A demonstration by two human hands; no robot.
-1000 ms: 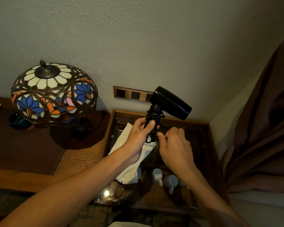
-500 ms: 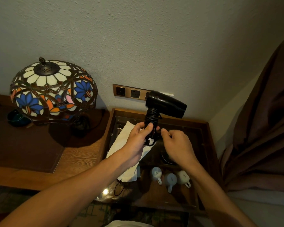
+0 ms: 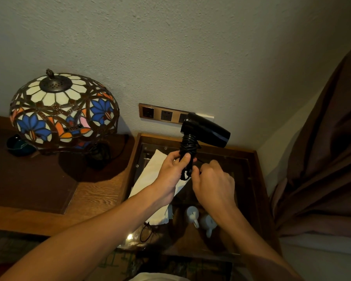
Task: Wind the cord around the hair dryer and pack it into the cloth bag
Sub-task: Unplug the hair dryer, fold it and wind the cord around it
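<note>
Two bare forearms reach up from the bottom edge toward the middle of the scene. Just below the right wrist, small white ceramic cups [image 3: 193, 216] sit under a glass-topped, wood-framed worktop [image 3: 257, 179]. Under the left wrist lies a white cloth bag [image 3: 150, 173], flat on the glass, with a thin dark drawstring loop trailing from its near end.

The left hand [image 3: 170, 173] is closed around the lower handle of a black hair dryer [image 3: 205, 131], thumb pressed across the front. The dryer is held upright above the glass, handle down, barrel pointing away to the right, just above both hands. A black cord [image 3: 188, 144] is wrapped in tight coils around the handle, directly above the left thumb. The right hand [image 3: 213, 183] sits just right of the left, nearly touching it, fingers curled together at the loose end of the cord near the handle's base; its fingertips are hidden, so exactly what they pinch cannot be told.

Well to the left of the left hand stands a stained-glass lamp [image 3: 64, 110] with blue flowers and orange and cream panels, on a wooden worktop. Beyond the hands, a row of wall sockets [image 3: 162, 115] in a bronze frame is set into a textured pale wall. Far right of the right hand hangs a brown curtain [image 3: 322, 159].

No brand, label or writing can be read on anything.
</note>
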